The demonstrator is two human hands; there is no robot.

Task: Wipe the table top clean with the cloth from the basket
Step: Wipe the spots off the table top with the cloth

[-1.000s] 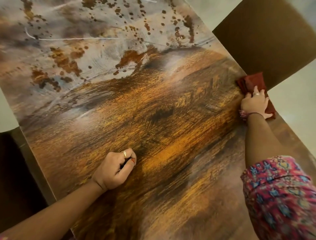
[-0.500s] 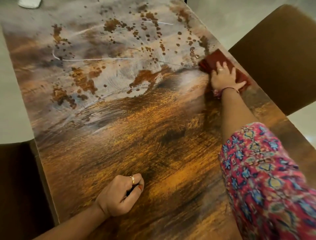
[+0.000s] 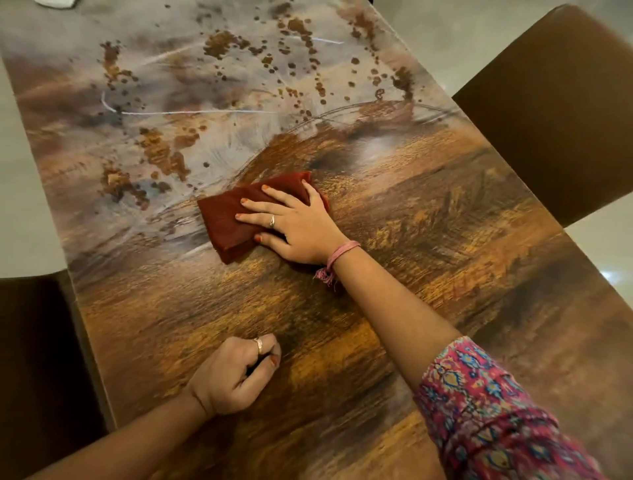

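A folded dark red cloth point(image 3: 233, 219) lies flat on the long patterned table top point(image 3: 394, 246), near its middle. My right hand point(image 3: 294, 222) presses down on the cloth with straight, spread fingers. The far half of the table top is greyish with brown spots and streaks; the near half shows orange-brown grain. My left hand point(image 3: 233, 375) rests on the near part of the table as a loose fist with nothing in it. The basket is out of view.
A brown chair back point(image 3: 555, 113) stands at the table's right side. Another dark chair point(image 3: 34, 359) sits at the left edge. A small white object point(image 3: 54, 2) peeks in at the far left end of the table. Pale floor surrounds the table.
My right hand has swept the cloth from the table's right edge leftward to the middle. The left fist has stayed on the near part of the table.
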